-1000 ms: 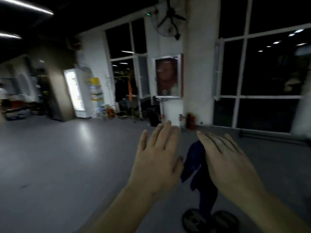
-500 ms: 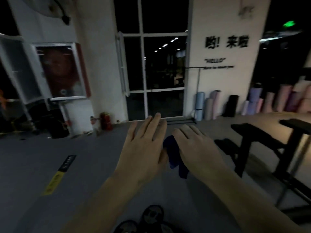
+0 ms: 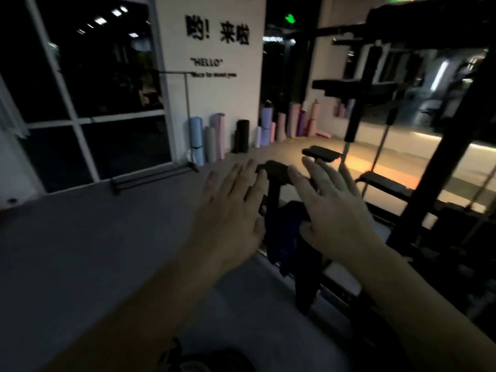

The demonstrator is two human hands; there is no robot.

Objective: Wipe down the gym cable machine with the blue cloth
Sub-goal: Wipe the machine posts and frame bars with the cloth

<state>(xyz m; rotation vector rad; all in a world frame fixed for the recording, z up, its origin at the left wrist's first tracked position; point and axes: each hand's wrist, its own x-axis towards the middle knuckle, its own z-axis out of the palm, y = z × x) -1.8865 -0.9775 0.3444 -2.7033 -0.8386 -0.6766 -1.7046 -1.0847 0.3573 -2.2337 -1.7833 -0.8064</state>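
Window wall (image 3: 88, 76): far left, dark glass, well away from the work.
Rolled mats (image 3: 217, 138): stood upright along the base of the white pillar, no part of this job.
Left hand (image 3: 230, 218): held out in front of the person, palm down, fingers straight and spread, holding nothing that I can see.
Blue cloth (image 3: 288, 237): hangs in mid-air between the two hands, a dark crumpled fold dropping below them, close against the right thumb.
Black pad (image 3: 276, 170): a padded piece on a post, just beyond the fingertips, with the cloth hanging in front of the post.
Right hand (image 3: 341, 218): also palm down with fingers straight and splayed; the thumb looks tucked in against the cloth, so it seems to carry it, though the grip itself is hidden.
Cable machine (image 3: 434, 170): black frame and uprights fill the right side, near the right arm; the cloth touches none of it.
Step in hand: the approach, I would say; wiping has not begun.
Next move: gather the cloth into a firm hold, then press it flat on the nearest pad or bar and draw it along.
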